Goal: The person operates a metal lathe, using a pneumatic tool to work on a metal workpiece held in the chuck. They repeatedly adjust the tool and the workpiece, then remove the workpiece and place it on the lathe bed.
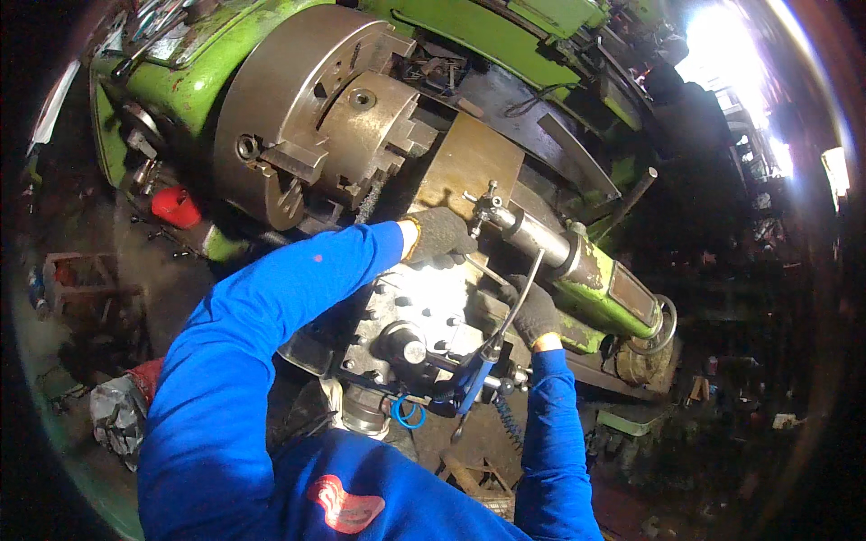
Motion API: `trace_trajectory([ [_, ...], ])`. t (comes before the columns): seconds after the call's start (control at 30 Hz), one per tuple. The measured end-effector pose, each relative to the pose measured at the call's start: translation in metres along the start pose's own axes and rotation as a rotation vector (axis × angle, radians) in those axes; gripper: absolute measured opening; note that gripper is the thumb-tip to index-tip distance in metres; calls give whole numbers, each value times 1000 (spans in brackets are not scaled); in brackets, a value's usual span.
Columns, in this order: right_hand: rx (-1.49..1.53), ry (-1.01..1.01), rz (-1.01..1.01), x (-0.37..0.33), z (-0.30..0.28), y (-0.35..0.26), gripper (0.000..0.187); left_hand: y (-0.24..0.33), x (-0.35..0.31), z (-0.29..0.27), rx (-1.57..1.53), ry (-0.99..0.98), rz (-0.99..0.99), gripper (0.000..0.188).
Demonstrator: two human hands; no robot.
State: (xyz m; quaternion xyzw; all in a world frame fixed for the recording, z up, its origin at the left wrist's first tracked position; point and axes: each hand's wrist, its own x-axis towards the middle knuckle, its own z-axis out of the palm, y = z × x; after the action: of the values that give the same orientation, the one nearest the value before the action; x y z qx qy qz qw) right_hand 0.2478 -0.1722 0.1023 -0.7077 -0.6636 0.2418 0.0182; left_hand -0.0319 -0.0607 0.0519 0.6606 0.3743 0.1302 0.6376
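My left hand (440, 234), in a dark grey knit glove, rests over the lathe's tool post area beside the tailstock, its fingers curled. What lies under them is hidden. My right hand (535, 313), gloved alike, is closed round the near end of a thin metal rod (487, 269). That rod slants up toward my left fingertips, and its far end is hard to make out there. A blue air gun (475, 383) with a long thin nozzle sits just left of my right forearm; its nozzle passes in front of my right hand. Below my left hand is the bolted metal carriage top (433, 316), brightly lit.
A large lathe chuck (289, 99) with stepped jaws stands at the upper left. The green tailstock (600, 288) with its handwheel (667, 325) is on the right, its fitted quill end close to my left hand. A red container (176, 207) sits at the left.
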Motion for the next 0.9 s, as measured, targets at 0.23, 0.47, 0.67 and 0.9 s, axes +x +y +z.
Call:
trace_trajectory([
  [0.23,212,7,-284,31,30,-37,42,12,-9,-8,-182,39,-281,41],
  [0.47,166,-79,-316,43,25,-17,37,7,-6,-17,172,-12,248,41],
  [0.67,142,-245,-268,45,8,-29,45,-10,8,-12,-96,-36,31,36],
  [0.9,259,-381,-356,76,31,0,50,3,4,-12,368,36,191,21],
])
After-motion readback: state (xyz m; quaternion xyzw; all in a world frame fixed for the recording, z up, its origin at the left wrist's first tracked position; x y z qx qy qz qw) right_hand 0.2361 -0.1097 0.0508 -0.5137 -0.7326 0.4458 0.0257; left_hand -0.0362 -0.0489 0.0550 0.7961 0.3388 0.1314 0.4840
